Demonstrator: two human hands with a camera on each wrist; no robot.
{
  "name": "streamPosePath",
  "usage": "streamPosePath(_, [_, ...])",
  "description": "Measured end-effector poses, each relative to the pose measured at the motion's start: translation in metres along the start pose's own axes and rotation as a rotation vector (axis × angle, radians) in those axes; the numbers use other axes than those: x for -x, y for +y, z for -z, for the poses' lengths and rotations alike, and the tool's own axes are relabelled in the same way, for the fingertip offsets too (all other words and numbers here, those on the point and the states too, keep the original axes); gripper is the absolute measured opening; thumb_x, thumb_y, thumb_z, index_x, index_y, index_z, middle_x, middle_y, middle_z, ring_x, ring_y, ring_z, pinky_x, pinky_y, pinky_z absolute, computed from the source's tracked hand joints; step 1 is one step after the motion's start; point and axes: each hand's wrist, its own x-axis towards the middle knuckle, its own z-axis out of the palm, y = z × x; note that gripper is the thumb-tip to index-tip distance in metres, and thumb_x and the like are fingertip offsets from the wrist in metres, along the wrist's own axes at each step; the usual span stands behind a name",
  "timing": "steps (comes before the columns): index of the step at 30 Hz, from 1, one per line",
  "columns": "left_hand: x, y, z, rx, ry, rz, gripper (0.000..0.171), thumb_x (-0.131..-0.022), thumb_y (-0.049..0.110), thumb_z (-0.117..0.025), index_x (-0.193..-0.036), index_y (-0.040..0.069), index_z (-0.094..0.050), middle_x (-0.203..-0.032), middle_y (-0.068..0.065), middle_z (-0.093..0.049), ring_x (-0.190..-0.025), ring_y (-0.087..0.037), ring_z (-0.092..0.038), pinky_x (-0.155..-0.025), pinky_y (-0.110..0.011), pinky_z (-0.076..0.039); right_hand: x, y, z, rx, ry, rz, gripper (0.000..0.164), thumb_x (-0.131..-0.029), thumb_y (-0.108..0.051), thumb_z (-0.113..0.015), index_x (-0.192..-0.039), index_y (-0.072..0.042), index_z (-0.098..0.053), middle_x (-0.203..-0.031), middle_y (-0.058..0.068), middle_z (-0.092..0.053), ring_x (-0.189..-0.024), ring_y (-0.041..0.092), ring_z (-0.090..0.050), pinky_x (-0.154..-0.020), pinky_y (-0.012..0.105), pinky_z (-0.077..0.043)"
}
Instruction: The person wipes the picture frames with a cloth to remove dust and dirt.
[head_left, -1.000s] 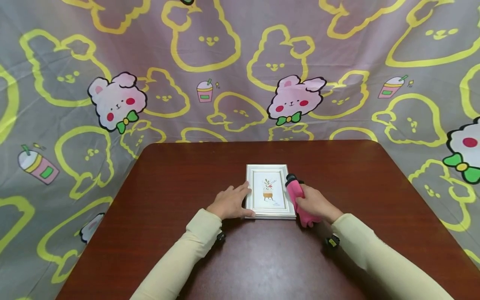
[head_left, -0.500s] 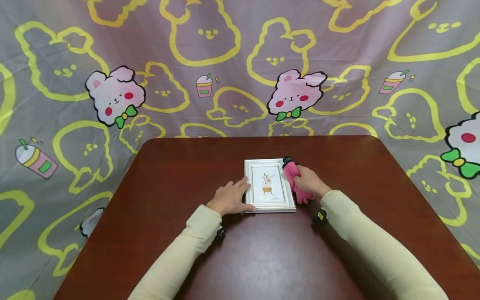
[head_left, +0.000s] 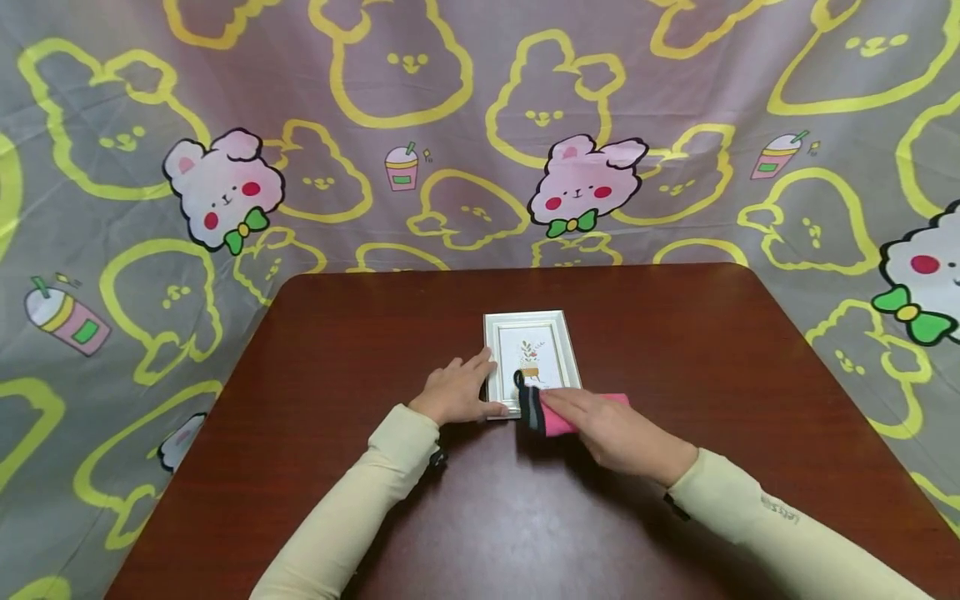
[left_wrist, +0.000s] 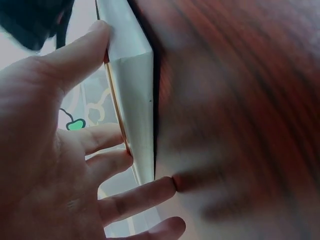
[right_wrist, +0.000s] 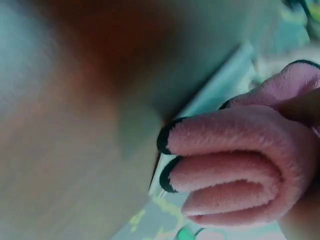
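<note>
A white picture frame with a potted-plant print lies flat on the brown table. Along its left side, my left hand spreads its fingers. The thumb rests on the near edge, close to the corner; in the left wrist view, fingertips touch the side of the frame. My right hand holds a folded pink towel with dark trim and a black hanging loop over the frame's near right corner. In the right wrist view the plush towel shows several folded layers beside the frame's edge.
The brown table has rounded far corners. Behind and beside it hangs a grey curtain with yellow outlines and cartoon bunnies.
The towel and right hand have moved from the frame's right edge to its near edge, with the towel turned sideways, its loop end pointing left. The left hand has stayed on the frame's left side.
</note>
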Motion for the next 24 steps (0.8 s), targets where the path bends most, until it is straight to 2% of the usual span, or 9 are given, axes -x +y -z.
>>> streamPosePath(2, [-0.001,-0.001,-0.001,-0.008,-0.002,0.001,0.083,-0.085,0.064,-0.064,-0.152,0.021,-0.041,-0.166,0.0,-0.025,-0.139,-0.037,-0.044,-0.101,-0.055,-0.045,0.001,-0.011,-0.006,0.07,-0.028,0.083,0.058,-0.084,0.004,-0.067,-0.141,0.0,-0.052,-0.141,0.014,-0.059,-0.13,0.027,-0.058,-0.104,0.041,-0.049])
streamPosePath(4, [-0.001,-0.001,0.0,-0.012,-0.006,0.008,0.081,-0.086,0.062,-0.064,-0.152,0.021,-0.04,-0.166,0.001,-0.025,-0.139,-0.037,-0.044,-0.102,-0.054,-0.045,0.001,-0.019,-0.012,0.124,-0.064,0.126,0.057,-0.085,0.004,-0.066,-0.141,-0.001,-0.053,-0.143,0.013,-0.058,-0.132,0.027,-0.056,-0.106,0.041,-0.048])
streamPosePath(7, [-0.002,-0.001,0.0,-0.007,-0.014,0.004,0.08,-0.088,0.06,-0.063,-0.153,0.02,-0.038,-0.167,0.001,-0.023,-0.141,-0.037,-0.042,-0.103,-0.055,-0.044,-0.002,-0.026,-0.02,0.175,-0.103,0.132,0.055,-0.087,0.004,-0.064,-0.141,-0.001,-0.053,-0.145,0.014,-0.056,-0.135,0.029,-0.054,-0.107,0.041,-0.047])
streamPosePath(10, [-0.003,0.0,0.001,0.007,-0.015,-0.016,0.08,-0.088,0.06,-0.063,-0.153,0.019,-0.039,-0.167,-0.001,-0.024,-0.141,-0.039,-0.042,-0.104,-0.055,-0.044,-0.005,-0.03,-0.026,0.179,-0.141,0.098,0.052,-0.09,0.002,-0.061,-0.141,0.001,-0.052,-0.147,0.016,-0.054,-0.136,0.031,-0.052,-0.109,0.042,-0.046])
streamPosePath(13, [-0.003,0.0,0.002,0.012,-0.014,-0.031,0.08,-0.089,0.061,-0.062,-0.153,0.018,-0.039,-0.166,-0.003,-0.025,-0.141,-0.04,-0.042,-0.104,-0.055,-0.044,-0.006,-0.034,-0.031,0.151,-0.185,0.061,0.052,-0.095,-0.009,-0.059,-0.144,0.004,-0.047,-0.15,0.021,-0.049,-0.139,0.035,-0.048,-0.112,0.044,-0.043])
streamPosePath(18, [-0.003,-0.002,0.002,0.023,0.002,-0.034,0.08,-0.089,0.059,-0.063,-0.152,0.016,-0.04,-0.166,-0.004,-0.026,-0.139,-0.04,-0.043,-0.103,-0.054,-0.045,-0.006,-0.043,-0.038,0.088,-0.25,0.008,0.069,-0.098,-0.035,-0.056,-0.149,0.007,-0.036,-0.158,0.025,-0.034,-0.148,0.041,-0.033,-0.118,0.048,-0.034])
streamPosePath(22, [-0.003,-0.003,0.003,0.04,0.002,-0.039,0.078,-0.09,0.056,-0.062,-0.153,0.015,-0.039,-0.166,-0.004,-0.025,-0.141,-0.041,-0.042,-0.104,-0.055,-0.045,-0.006,-0.044,-0.03,-0.065,-0.292,-0.063,0.071,-0.101,-0.039,-0.052,-0.153,0.004,-0.03,-0.162,0.021,-0.028,-0.151,0.039,-0.026,-0.119,0.05,-0.03])
streamPosePath(24, [-0.003,-0.006,0.003,0.042,0.011,-0.044,0.075,-0.093,0.055,-0.06,-0.152,0.014,-0.04,-0.166,-0.005,-0.025,-0.141,-0.04,-0.043,-0.105,-0.054,-0.046,-0.008,-0.04,-0.019,-0.145,-0.273,-0.101,0.067,-0.102,-0.037,-0.051,-0.154,0.0,-0.031,-0.163,0.018,-0.029,-0.15,0.036,-0.029,-0.118,0.05,-0.032])
